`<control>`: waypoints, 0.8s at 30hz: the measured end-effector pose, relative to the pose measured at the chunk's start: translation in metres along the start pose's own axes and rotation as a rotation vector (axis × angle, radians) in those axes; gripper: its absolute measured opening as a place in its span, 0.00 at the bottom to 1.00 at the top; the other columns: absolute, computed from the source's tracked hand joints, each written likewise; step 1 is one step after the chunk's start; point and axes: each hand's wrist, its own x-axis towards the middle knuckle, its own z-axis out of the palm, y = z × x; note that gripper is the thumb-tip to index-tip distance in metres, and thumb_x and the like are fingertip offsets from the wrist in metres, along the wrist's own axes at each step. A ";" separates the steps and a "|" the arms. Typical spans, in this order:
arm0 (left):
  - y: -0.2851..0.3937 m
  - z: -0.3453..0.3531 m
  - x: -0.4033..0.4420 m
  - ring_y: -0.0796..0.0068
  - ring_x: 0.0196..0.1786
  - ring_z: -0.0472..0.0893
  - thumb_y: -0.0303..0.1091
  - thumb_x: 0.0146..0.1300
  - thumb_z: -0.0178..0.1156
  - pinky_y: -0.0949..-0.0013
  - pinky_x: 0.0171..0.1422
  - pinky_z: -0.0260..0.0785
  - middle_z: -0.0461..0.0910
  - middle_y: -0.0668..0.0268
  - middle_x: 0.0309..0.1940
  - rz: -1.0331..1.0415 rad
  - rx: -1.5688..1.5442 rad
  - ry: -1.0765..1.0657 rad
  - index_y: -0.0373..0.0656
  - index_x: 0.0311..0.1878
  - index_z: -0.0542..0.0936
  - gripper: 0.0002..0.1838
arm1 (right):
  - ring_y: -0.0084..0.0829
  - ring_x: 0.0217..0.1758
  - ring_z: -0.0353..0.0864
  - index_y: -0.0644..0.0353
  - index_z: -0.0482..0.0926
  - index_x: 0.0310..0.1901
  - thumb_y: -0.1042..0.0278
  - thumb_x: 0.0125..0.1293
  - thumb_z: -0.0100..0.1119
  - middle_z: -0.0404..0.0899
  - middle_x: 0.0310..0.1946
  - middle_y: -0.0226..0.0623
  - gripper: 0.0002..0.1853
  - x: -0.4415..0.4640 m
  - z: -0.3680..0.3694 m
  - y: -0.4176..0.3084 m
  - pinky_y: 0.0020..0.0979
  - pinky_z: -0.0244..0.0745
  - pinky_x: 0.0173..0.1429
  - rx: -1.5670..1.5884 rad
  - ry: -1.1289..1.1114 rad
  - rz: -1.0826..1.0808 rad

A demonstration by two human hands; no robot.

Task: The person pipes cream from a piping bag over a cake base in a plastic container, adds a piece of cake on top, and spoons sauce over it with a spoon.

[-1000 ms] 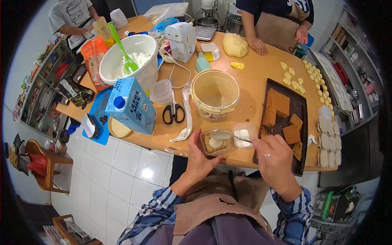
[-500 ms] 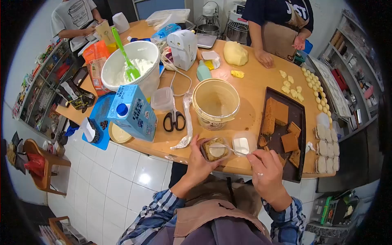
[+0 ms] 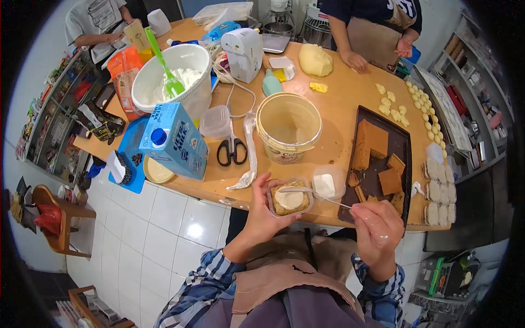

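My left hand (image 3: pixel 265 210) is wrapped round a small clear plastic tub (image 3: pixel 307 209) that holds a piece of brown cake (image 3: pixel 279 206) topped with pale cream (image 3: pixel 290 200). In my right hand (image 3: pixel 378 224) I pinch the handle of a thin metal utensil (image 3: pixel 328 199); its flat tip lies over the cream, and I cannot tell if it is a spoon or a knife. Just beyond, on the table, another clear tub (image 3: pixel 336 177) has a white block (image 3: pixel 324 185) in it. A large cream-coloured bucket (image 3: pixel 289 123) stands behind my left hand.
A dark baking tray (image 3: pixel 377 164) with cut brown cake lies to the right, near filled tubs (image 3: pixel 439 191). Left stand a milk carton (image 3: pixel 176 143), scissors (image 3: pixel 232 152) and a white bowl (image 3: pixel 191 98) with a green spatula (image 3: pixel 158 57). Two people work across the table near dough (image 3: pixel 315 60).
The utensil's flat tip shows more clearly over the cream, and my right hand has moved a little right. The tub in my left hand is slightly higher. The view has shifted slightly.
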 end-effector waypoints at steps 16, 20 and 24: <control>0.000 -0.002 -0.007 0.66 0.59 0.66 0.24 0.38 0.75 0.66 0.65 0.60 0.62 0.58 0.54 -0.040 -0.046 -0.074 0.40 0.65 0.46 0.55 | 0.37 0.27 0.77 0.62 0.77 0.37 0.87 0.42 0.63 0.78 0.30 0.40 0.17 -0.008 -0.007 -0.001 0.30 0.69 0.28 0.011 0.065 -0.029; 0.001 0.000 -0.008 0.66 0.60 0.66 0.23 0.35 0.76 0.64 0.66 0.60 0.62 0.58 0.55 -0.042 -0.070 -0.077 0.42 0.65 0.48 0.56 | 0.37 0.28 0.77 0.61 0.78 0.37 0.87 0.42 0.63 0.78 0.31 0.39 0.17 -0.009 -0.009 -0.002 0.30 0.70 0.29 0.002 0.047 -0.009; 0.002 0.001 -0.007 0.66 0.60 0.67 0.22 0.35 0.76 0.64 0.65 0.61 0.62 0.58 0.55 -0.030 -0.081 -0.093 0.43 0.65 0.47 0.56 | 0.37 0.28 0.76 0.61 0.78 0.36 0.87 0.42 0.64 0.78 0.30 0.39 0.16 -0.010 -0.009 -0.003 0.30 0.70 0.29 -0.010 0.048 0.014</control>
